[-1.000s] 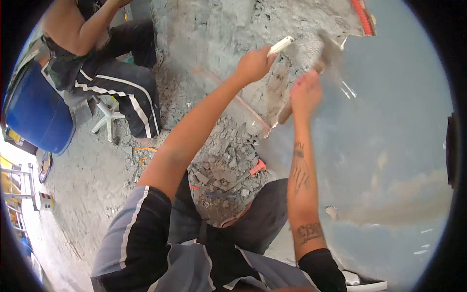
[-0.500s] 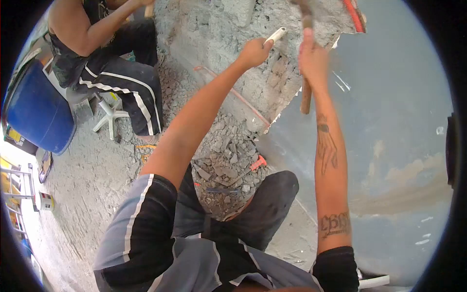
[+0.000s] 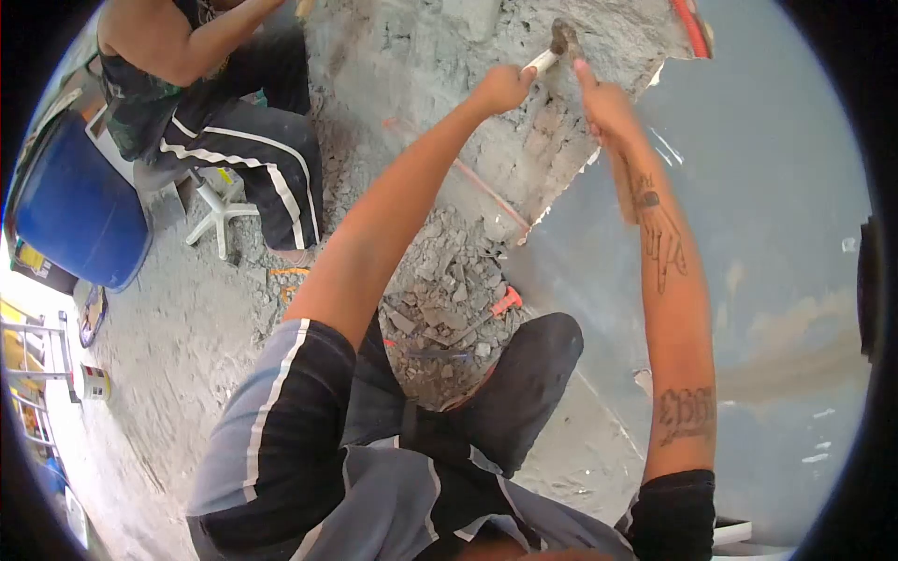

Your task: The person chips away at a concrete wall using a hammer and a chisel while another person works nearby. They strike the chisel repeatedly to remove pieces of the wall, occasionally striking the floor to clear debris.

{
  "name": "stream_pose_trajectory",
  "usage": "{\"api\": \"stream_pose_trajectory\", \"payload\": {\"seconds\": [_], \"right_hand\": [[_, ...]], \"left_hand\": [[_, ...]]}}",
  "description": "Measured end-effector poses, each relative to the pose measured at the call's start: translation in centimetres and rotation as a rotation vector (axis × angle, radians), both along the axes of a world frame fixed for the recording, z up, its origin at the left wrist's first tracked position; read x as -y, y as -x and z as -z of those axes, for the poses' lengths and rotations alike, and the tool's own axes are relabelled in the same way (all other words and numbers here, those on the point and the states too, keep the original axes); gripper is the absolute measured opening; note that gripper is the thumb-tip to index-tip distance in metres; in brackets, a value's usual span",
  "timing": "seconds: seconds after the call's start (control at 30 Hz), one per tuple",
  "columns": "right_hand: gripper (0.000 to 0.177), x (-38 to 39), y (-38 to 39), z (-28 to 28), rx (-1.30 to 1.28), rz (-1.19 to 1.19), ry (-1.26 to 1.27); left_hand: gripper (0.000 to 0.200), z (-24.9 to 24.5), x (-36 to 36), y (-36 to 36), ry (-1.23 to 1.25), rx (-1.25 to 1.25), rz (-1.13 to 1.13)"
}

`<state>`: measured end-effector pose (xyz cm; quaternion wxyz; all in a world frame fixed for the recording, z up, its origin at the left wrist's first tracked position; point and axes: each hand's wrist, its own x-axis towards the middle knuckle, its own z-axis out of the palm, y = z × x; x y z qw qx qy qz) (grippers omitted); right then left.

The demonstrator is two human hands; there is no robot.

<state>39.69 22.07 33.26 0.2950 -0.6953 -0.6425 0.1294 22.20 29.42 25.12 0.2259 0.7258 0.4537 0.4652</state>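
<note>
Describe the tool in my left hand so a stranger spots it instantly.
Find the rough patch of wall, then the left hand in front of it. The pale, stick-like tool jutting from that hand is it: whitish, unlike the brown-handled hammer beside it.

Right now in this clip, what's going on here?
The person's left hand grips a white-handled tool, likely a chisel, in front of the chipped wall. The right hand holds a wooden-handled hammer, its head right by the tool's exposed end; whether they touch is unclear. Rubble lies along the foot of the wall, with an orange-ended tool on it. To the left, another person sits near a blue drum.
</note>
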Motion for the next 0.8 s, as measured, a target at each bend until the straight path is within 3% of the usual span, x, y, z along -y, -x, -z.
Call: {"api": "stream_pose_trajectory", "payload": {"seconds": [0.07,0.1,0.17,0.2,0.23,0.3,0.37,0.4,0.47,0.53,0.63,0.8], "right_hand": [[0.071,2.1,1.2,-2.7,-0.27,-0.028,0.021],[0.071,3.2,1.5,-3.1,-0.265,-0.027,0.017],[0.071,4.8,1.8,-3.8,-0.43,-0.104,-0.189],[0.071,3.1,1.5,-2.7,-0.427,-0.108,-0.195],[0.068,0.5,0.7,0.0,-0.213,-0.112,-0.518],[0.066,0.1,1.1,1.2,0.005,-0.112,-0.831],[0.064,0.3,1.1,0.7,-0.128,-0.015,-0.046],[0.064,1.1,1.4,0.3,-0.127,-0.013,-0.051],[0.063,4.3,1.5,0.3,-0.479,-0.121,-0.059],[0.064,6.1,1.1,0.5,-0.57,-0.1,-0.117],[0.065,8.1,0.4,1.0,-0.76,-0.091,-0.285],[0.067,8.7,0.9,5.9,-0.955,-0.252,-0.747]], "left_hand": [[0.059,-0.7,0.0,0.1,0.014,-0.007,0.009],[0.059,-1.2,0.8,0.3,0.092,0.03,0.019],[0.059,-1.4,0.6,0.2,0.163,0.071,0.028],[0.059,-0.8,-0.3,0.2,0.054,0.041,0.006],[0.059,-0.2,-0.6,0.1,-0.044,0.002,-0.011],[0.058,-0.7,-0.1,0.2,0.043,0.0,-0.001],[0.057,-1.1,0.5,0.3,0.125,0.011,0.013],[0.054,-1.4,0.4,0.5,0.186,-0.03,0.007],[0.051,-1.1,0.3,0.4,0.246,-0.059,0.002],[0.048,0.5,0.7,0.0,-0.287,-0.168,-0.121],[0.043,0.7,2.6,-1.0,-0.478,-0.239,-0.178],[0.038,1.4,3.0,-2.1,-0.357,-0.349,-0.117]]}}
